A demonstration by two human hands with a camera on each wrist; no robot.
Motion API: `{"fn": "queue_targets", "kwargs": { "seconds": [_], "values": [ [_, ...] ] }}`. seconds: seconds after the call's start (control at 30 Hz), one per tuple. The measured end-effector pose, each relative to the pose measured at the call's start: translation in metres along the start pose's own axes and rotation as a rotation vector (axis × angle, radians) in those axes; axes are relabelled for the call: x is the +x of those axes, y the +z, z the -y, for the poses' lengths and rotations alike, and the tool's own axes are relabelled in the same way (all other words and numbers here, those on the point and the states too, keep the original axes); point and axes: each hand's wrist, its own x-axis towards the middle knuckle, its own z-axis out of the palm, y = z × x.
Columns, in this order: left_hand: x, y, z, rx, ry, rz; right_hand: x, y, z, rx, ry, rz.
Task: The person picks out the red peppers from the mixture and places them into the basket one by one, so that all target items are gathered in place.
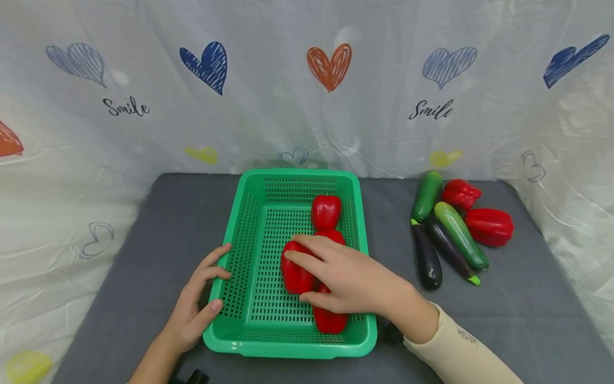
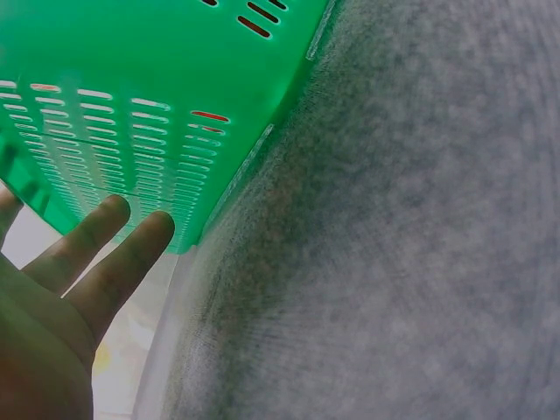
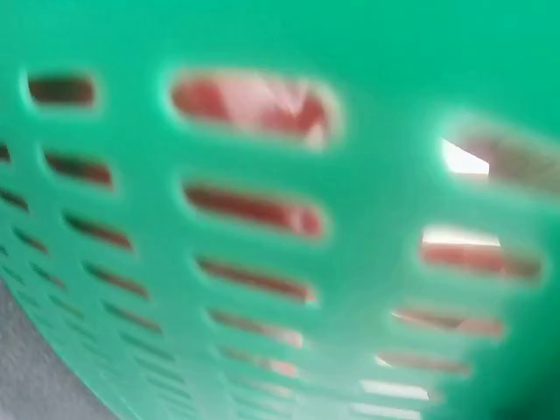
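Heart-printed white sheeting (image 1: 268, 106) hangs behind a grey-covered desk (image 1: 187, 213). Left fingers (image 1: 211, 273) spread loosely against the side of a green basket (image 1: 288, 349). Inside it, the right fingers (image 1: 307, 261) curl round a glossy red pepper (image 1: 293, 280), likely light, firm and slippery, best gripped around its plump middle. Three other peppers (image 1: 326, 212) lie beyond and beneath these fingers; well right of them rest eggplants (image 1: 428, 258), zucchini (image 1: 427, 197) and two loose peppers (image 1: 489, 226).
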Motion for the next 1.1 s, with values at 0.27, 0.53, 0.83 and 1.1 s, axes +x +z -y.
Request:
{"fn": "queue_targets", "kwargs": {
  "seconds": [0.27, 0.53, 0.83, 1.1],
  "values": [
    [0.000, 0.000, 0.000, -0.002, -0.005, -0.001, 0.004, 0.009, 0.007, -0.001, -0.017, 0.047],
    [0.000, 0.001, 0.000, 0.012, -0.001, 0.000, 0.005, 0.016, 0.010, -0.007, -0.023, 0.071],
    [-0.001, 0.000, 0.001, 0.006, -0.008, 0.001, 0.008, 0.022, 0.015, -0.043, -0.027, 0.137],
    [-0.001, 0.000, 0.000, 0.009, -0.012, 0.000, 0.010, 0.026, 0.016, -0.052, -0.001, 0.223]
  ]
}}
